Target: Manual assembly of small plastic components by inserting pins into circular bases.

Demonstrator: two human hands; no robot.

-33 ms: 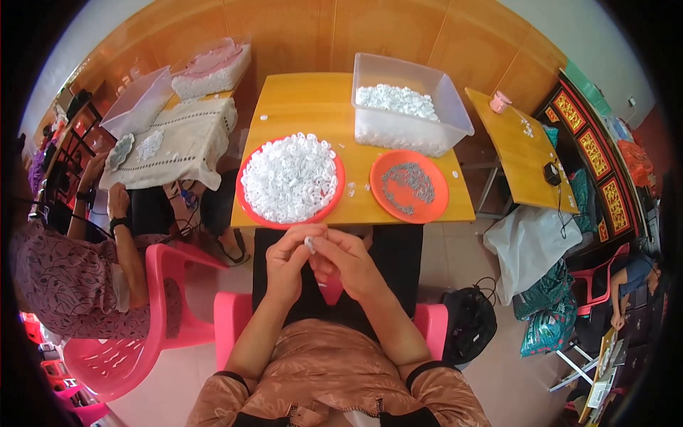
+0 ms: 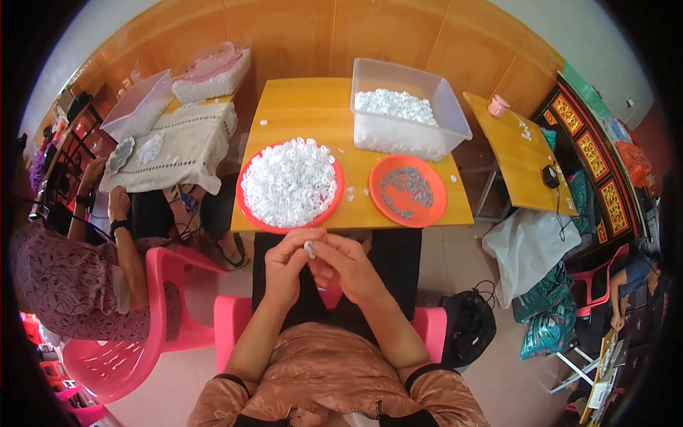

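Pinching a small white piece (image 2: 309,249) between the fingers of the left hand (image 2: 284,267) and right hand (image 2: 350,268), held close together just on the near side of a red bowl (image 2: 340,188). Sitting at a yellow bench (image 2: 306,107), facing white ring-shaped pieces (image 2: 288,181) heaped in the bowl, an orange dish (image 2: 439,201) of grey parts (image 2: 420,196) to its right and a clear bin (image 2: 398,78) beyond its right side.
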